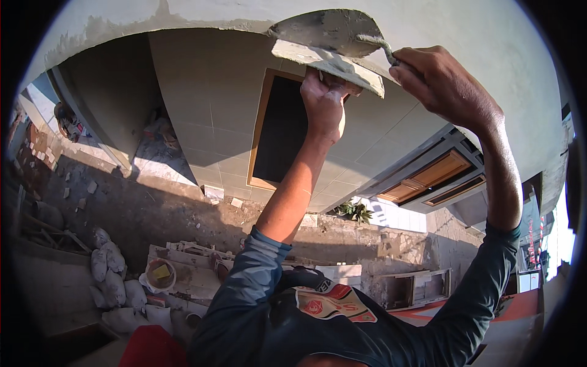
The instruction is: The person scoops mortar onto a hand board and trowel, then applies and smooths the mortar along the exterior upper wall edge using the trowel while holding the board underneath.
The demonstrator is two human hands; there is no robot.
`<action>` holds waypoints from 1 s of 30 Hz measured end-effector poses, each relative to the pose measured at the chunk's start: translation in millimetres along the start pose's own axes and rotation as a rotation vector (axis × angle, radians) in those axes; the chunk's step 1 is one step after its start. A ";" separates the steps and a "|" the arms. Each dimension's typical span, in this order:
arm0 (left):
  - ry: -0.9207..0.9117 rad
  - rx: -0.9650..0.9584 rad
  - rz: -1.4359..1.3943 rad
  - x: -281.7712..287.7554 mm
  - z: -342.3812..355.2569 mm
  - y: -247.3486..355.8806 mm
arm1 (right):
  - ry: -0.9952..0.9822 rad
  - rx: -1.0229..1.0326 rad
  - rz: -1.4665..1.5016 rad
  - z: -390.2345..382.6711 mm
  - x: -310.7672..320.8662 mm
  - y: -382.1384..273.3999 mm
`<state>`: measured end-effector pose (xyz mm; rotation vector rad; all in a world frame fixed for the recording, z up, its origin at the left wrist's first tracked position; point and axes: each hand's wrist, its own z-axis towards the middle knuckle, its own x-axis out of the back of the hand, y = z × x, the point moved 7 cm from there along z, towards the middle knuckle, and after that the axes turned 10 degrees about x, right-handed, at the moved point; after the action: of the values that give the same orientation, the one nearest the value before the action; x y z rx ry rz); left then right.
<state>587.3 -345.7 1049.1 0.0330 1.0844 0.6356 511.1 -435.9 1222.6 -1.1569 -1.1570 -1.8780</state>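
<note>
Raised overhead, my right hand (pixel 449 85) grips the handle of a pointed trowel (pixel 330 30) whose grey blade is smeared with mortar. The blade lies just above a flat, mortar-coated hawk board (pixel 361 74), against the lower edge of the plastered wall (pixel 428 27); whether the blade touches the board I cannot tell. From below, my left hand (pixel 324 110) is closed around the underside of the hawk board, and its grip is partly hidden. Damp, darker plaster (pixel 140 21) runs along the wall's edge on the left.
Far below, a bucket (pixel 148 281) stands beside several filled sacks (pixel 115 284) and wooden planks (pixel 189 278). Rubble lies over the dirt ground (pixel 153 211). A wood-framed dark opening (pixel 278 128), a wooden door (pixel 428 177) and a green plant (pixel 354 211) are across from me.
</note>
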 end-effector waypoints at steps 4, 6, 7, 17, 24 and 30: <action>-0.018 0.011 0.014 -4.1 -3.1 0.5 | 0.007 -0.094 -0.044 -15.3 8.8 14.4; -0.025 0.005 0.029 -5.8 -3.1 -5.3 | 0.172 -0.109 -0.036 -33.0 24.1 15.4; -0.036 0.005 0.044 -6.5 -2.9 -10.5 | 0.176 -0.109 -0.034 -36.7 24.5 11.5; 0.066 -0.054 0.094 -8.9 -11.2 -42.9 | 0.009 -0.167 0.023 -52.5 3.4 28.3; 0.072 -0.049 0.177 -20.9 -14.8 -65.2 | 0.082 -0.194 0.083 -66.7 -0.2 29.6; 0.059 -0.062 0.126 -27.7 -17.9 -73.4 | 0.170 -0.236 0.008 -86.0 15.6 41.8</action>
<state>598.0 -424.8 1038.8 0.0293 1.1251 0.7879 510.1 -532.4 1231.9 -1.0972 -0.8545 -2.1049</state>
